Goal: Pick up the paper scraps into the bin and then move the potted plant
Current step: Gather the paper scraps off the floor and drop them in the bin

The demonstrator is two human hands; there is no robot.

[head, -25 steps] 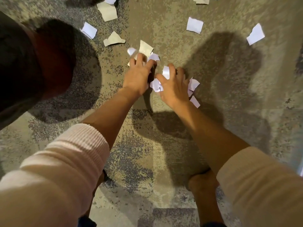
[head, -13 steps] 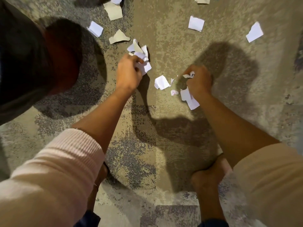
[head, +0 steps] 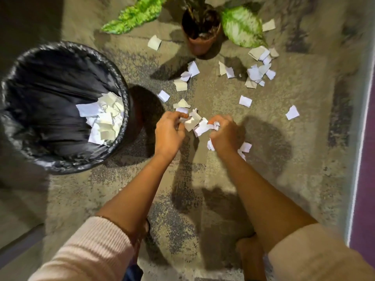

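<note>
With both fists bunched together above the mottled grey-beige carpet point(head: 113, 191), the left hand point(head: 169, 133) and right hand point(head: 224, 134) each clench a wad of torn white paper scraps point(head: 197, 123), likely pooling them for a single drop. The round bin lined with a black plastic bag point(head: 30, 82) stands just left, partly filled; more scraps lie near the terracotta potted plant point(head: 203, 38) beyond

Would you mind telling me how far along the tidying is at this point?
Some scraps already lie in the bin. The left hand and right hand each grip a bunch of paper scraps. Many loose scraps remain on the carpet, and the potted plant is untouched.
</note>
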